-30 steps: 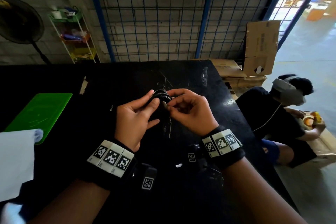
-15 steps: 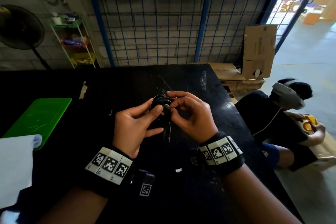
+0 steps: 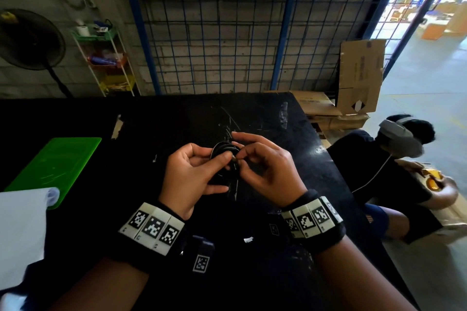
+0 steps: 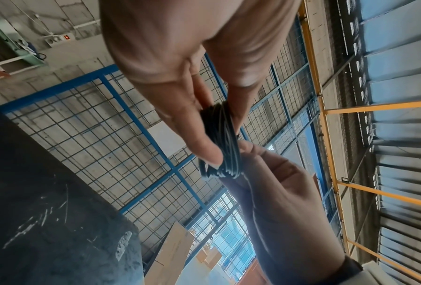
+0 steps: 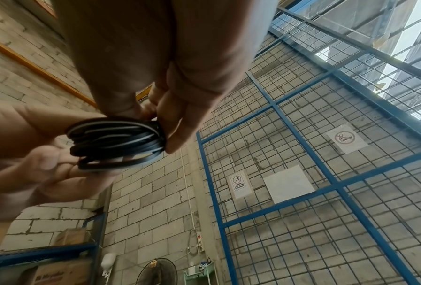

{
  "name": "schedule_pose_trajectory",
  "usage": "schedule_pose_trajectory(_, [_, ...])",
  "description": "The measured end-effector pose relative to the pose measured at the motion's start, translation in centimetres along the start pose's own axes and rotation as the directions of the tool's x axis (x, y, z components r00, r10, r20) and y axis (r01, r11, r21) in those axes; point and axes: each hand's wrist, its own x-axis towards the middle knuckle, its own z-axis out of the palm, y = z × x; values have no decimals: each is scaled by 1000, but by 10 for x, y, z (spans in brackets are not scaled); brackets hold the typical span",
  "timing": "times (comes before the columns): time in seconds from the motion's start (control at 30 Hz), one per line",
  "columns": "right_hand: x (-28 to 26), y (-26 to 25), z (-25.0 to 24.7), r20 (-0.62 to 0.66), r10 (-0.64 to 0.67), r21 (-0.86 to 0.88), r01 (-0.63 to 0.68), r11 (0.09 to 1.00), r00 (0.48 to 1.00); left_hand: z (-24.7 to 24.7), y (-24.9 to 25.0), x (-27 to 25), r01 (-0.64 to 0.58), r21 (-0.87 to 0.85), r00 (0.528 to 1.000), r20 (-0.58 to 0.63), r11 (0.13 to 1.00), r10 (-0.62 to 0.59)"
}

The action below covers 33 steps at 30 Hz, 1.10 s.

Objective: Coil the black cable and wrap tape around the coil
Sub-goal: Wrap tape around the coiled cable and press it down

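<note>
Black table (image 3: 177,118) fronting blue mesh fence (image 3: 227,33); left hand (image 3: 192,179) and right hand (image 3: 267,171) both pinching coiled black cable (image 3: 225,151) between fingertips above it.

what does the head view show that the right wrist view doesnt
Only the head view shows the black table, the green board, both wristbands and a second person sitting at the right. Only the right wrist view shows the side of the black cable coil with its stacked loops, plus the warning signs on the wall. Both show the left hand and right hand gripping the coil, and the blue wire fence.
</note>
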Motion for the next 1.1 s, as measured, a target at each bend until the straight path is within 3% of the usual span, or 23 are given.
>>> schedule_pose_trajectory(0.07, [-1,0,1,-30,-6,5,6,1000,1000,1,0,0,0,-19,1000,-13,1000,0])
schedule_pose_trajectory(0.17, [-3,-2,6,-173,3,53,7,999,985,2,0,0,-16,-43,999,-36,999,14])
schedule_pose_trajectory(0.33, [-1,-4,15,-376,295,200,-234,952,879,3,0,0,-29,-104,995,-101,994,18])
schedule_pose_trajectory(0.4, [-1,-5,19,-401,288,188,-229,955,870,3,1,0,-34,-117,993,-116,993,20])
schedule_pose_trajectory(0.53, [-1,-6,19,-331,159,136,-120,983,930,1,1,0,-39,-118,992,-127,992,24])
schedule_pose_trajectory(0.7, [2,-5,11,-201,-5,-60,-7,998,979,-2,-1,-1,-42,-106,991,-128,994,28])
schedule_pose_trajectory(0.97, [6,-6,4,-65,9,-141,-18,990,998,-3,-4,-1,-52,-106,996,-82,993,43])
schedule_pose_trajectory(1.1, [3,-7,9,-105,95,-70,-103,992,990,-2,-4,-1,-65,-151,995,-78,986,54])
